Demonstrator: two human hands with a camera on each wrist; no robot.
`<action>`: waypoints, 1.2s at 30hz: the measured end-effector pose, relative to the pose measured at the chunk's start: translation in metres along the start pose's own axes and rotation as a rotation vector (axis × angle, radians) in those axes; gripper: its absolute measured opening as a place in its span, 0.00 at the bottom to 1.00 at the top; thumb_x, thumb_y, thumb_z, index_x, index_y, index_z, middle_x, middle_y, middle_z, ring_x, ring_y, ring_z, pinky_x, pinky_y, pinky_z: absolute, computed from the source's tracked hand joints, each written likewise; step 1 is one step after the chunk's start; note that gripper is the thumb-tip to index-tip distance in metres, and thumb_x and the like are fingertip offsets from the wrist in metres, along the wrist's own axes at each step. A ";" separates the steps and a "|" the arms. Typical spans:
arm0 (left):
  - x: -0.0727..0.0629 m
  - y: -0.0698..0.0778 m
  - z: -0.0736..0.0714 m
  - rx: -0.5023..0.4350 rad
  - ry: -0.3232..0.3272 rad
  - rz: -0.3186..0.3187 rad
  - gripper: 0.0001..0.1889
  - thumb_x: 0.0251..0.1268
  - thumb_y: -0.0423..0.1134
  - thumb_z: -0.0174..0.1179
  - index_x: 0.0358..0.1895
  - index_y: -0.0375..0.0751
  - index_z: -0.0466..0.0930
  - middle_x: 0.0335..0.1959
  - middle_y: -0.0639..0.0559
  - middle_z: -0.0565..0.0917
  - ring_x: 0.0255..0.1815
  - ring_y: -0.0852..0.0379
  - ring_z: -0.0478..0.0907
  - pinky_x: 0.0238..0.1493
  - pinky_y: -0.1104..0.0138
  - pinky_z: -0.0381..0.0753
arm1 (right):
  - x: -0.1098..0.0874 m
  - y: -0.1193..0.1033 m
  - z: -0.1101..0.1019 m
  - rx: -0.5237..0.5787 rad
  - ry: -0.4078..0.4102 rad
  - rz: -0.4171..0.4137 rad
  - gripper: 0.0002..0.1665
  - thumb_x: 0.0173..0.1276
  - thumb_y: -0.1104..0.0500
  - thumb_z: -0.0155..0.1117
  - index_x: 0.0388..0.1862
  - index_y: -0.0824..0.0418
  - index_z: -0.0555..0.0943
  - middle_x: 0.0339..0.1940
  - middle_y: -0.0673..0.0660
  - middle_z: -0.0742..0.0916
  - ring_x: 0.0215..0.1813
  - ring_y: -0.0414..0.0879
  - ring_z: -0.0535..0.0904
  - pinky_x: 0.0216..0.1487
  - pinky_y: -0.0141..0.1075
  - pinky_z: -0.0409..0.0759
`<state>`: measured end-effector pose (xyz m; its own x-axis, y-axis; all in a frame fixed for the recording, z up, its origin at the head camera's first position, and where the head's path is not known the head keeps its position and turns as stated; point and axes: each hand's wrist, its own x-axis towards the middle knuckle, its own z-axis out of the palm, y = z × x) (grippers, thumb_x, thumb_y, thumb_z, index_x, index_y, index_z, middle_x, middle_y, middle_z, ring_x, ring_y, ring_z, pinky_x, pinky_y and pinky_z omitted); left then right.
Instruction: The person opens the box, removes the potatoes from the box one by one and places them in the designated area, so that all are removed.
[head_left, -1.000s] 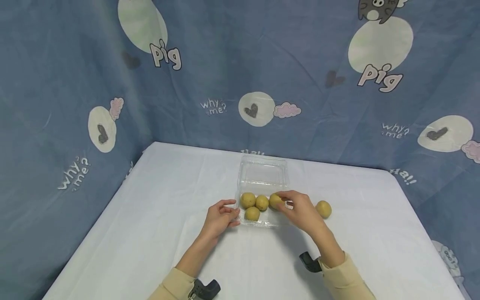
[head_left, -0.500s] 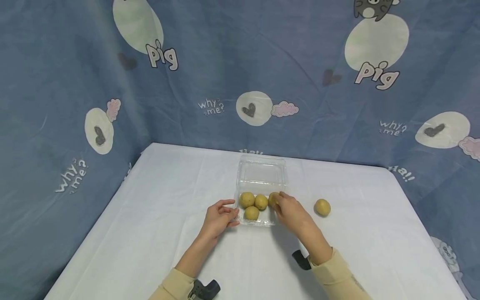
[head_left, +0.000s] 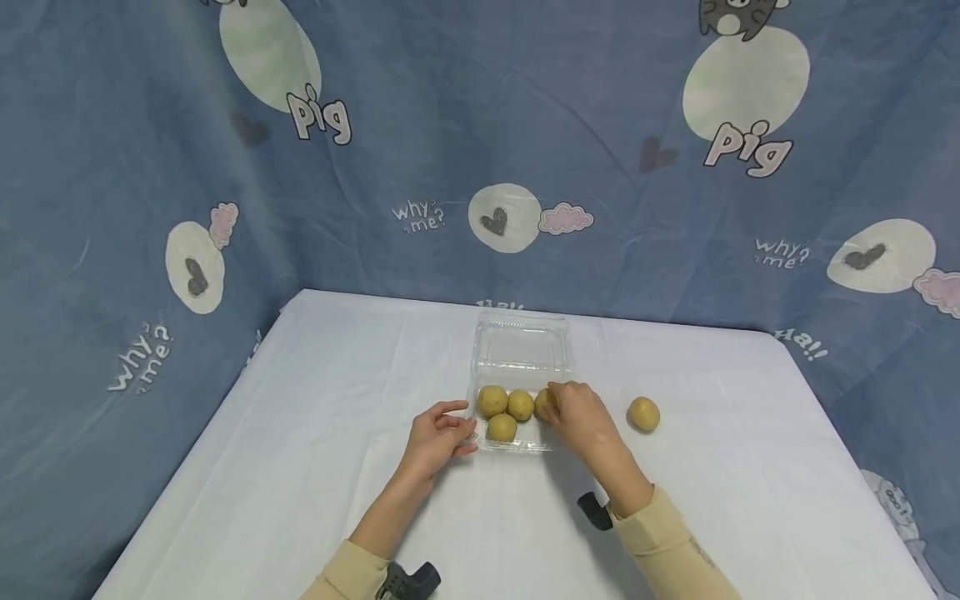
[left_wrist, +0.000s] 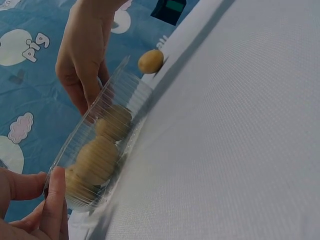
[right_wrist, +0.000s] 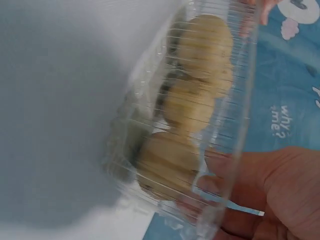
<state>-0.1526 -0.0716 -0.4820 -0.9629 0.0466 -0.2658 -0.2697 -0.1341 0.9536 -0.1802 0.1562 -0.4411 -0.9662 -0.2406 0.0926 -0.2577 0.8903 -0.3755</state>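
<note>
A clear plastic clamshell container [head_left: 486, 443] lies on the white table, its lid [head_left: 525, 346] flat open behind it. Three small yellow potatoes [head_left: 521, 405] sit in its tray. My right hand [head_left: 553, 400] reaches into the tray's right side, fingers curled over a fourth potato [head_left: 543, 406]. My left hand [head_left: 465, 429] pinches the tray's left rim. The left wrist view shows the ribbed tray wall [left_wrist: 102, 127] with that hand's thumb and finger [left_wrist: 54, 200] at its near corner. My right hand's fingers [left_wrist: 82, 80] dip in at the far end. One loose potato [head_left: 643, 414] lies right of the container.
White cloth covers the table [head_left: 300, 433], which ends at a front-left edge. A blue curtain printed with pigs [head_left: 525, 125] closes it in at the back and both sides. Black wrist-camera mounts [head_left: 408, 579] show near my sleeves.
My right hand has carried its potato left and down into the tray's right side, and its forearm has swung left. My left hand has stayed at the rim.
</note>
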 end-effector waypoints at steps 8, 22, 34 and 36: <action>-0.001 0.000 0.000 0.000 -0.002 0.004 0.24 0.65 0.27 0.62 0.63 0.27 0.70 0.34 0.45 0.78 0.33 0.58 0.78 0.37 0.65 0.89 | 0.002 0.000 0.002 -0.008 -0.029 0.037 0.20 0.60 0.70 0.68 0.53 0.72 0.81 0.40 0.65 0.84 0.45 0.57 0.80 0.50 0.47 0.83; -0.001 0.000 0.000 -0.023 -0.012 0.017 0.24 0.65 0.27 0.63 0.63 0.27 0.70 0.33 0.46 0.78 0.33 0.58 0.78 0.36 0.65 0.89 | 0.000 -0.001 -0.001 0.013 -0.097 0.080 0.26 0.57 0.60 0.76 0.52 0.71 0.82 0.40 0.61 0.79 0.37 0.52 0.79 0.40 0.43 0.84; -0.002 0.001 0.000 -0.017 -0.007 0.013 0.24 0.65 0.27 0.63 0.62 0.27 0.70 0.34 0.45 0.78 0.34 0.57 0.78 0.37 0.64 0.89 | -0.004 -0.003 -0.003 0.063 -0.211 0.014 0.24 0.59 0.60 0.75 0.54 0.63 0.80 0.42 0.59 0.86 0.45 0.54 0.81 0.49 0.48 0.82; -0.002 0.001 0.000 -0.012 -0.006 0.010 0.24 0.65 0.28 0.63 0.62 0.27 0.70 0.34 0.45 0.78 0.34 0.57 0.78 0.37 0.64 0.89 | -0.004 -0.002 -0.004 0.071 -0.221 -0.016 0.24 0.59 0.61 0.75 0.54 0.63 0.81 0.44 0.60 0.86 0.50 0.57 0.80 0.54 0.50 0.80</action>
<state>-0.1512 -0.0715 -0.4807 -0.9656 0.0510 -0.2551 -0.2599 -0.1463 0.9545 -0.1754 0.1567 -0.4369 -0.9347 -0.3402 -0.1027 -0.2639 0.8581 -0.4405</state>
